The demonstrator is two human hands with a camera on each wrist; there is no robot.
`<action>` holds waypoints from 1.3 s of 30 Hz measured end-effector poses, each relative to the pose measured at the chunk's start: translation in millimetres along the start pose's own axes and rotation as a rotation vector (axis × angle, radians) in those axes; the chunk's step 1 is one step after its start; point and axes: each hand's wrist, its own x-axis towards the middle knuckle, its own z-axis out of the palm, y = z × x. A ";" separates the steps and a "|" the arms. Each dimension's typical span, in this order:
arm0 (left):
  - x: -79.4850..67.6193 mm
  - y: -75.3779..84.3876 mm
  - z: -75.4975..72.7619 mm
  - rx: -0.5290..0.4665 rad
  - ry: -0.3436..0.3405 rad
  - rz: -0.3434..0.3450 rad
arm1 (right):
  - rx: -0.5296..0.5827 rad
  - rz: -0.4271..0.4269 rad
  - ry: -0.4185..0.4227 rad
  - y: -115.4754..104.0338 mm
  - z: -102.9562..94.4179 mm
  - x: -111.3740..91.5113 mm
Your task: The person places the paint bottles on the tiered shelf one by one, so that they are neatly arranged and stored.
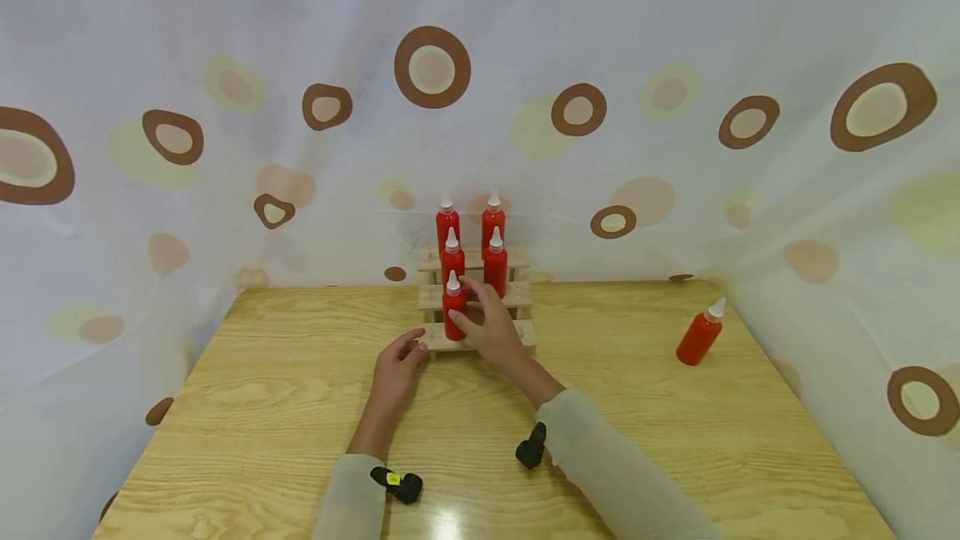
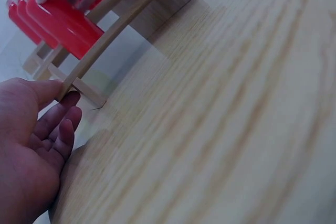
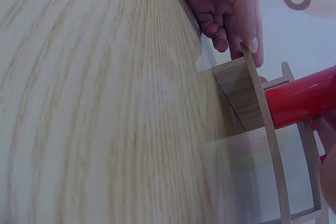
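Note:
A three-step wooden rack [image 1: 480,337] stands against the back curtain. My right hand [image 1: 493,330] holds a red squeeze bottle [image 1: 454,315] with a white pointed cap, upright on the left part of the lowest step. In the right wrist view, that bottle's base [image 3: 294,100] meets the board. At the rack's left end, my left hand [image 1: 397,365] pinches the lowest board, thumb above and fingers below, as the left wrist view shows. Behind, two red bottles stand on the middle step, one of them the right-hand bottle [image 1: 495,267], and two on the top step, including the left one [image 1: 447,227].
Another red squeeze bottle [image 1: 699,337] stands apart on the right side of the wooden table [image 1: 300,373]. A patterned white curtain [image 1: 510,65] surrounds the table at the back and sides. Each sleeve carries a small black camera, such as the left one [image 1: 405,486].

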 end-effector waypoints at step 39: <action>1.1 -3.6 2.5 0.007 0.022 -0.014 | -0.176 0.115 0.328 13.2 -182.9 -124.8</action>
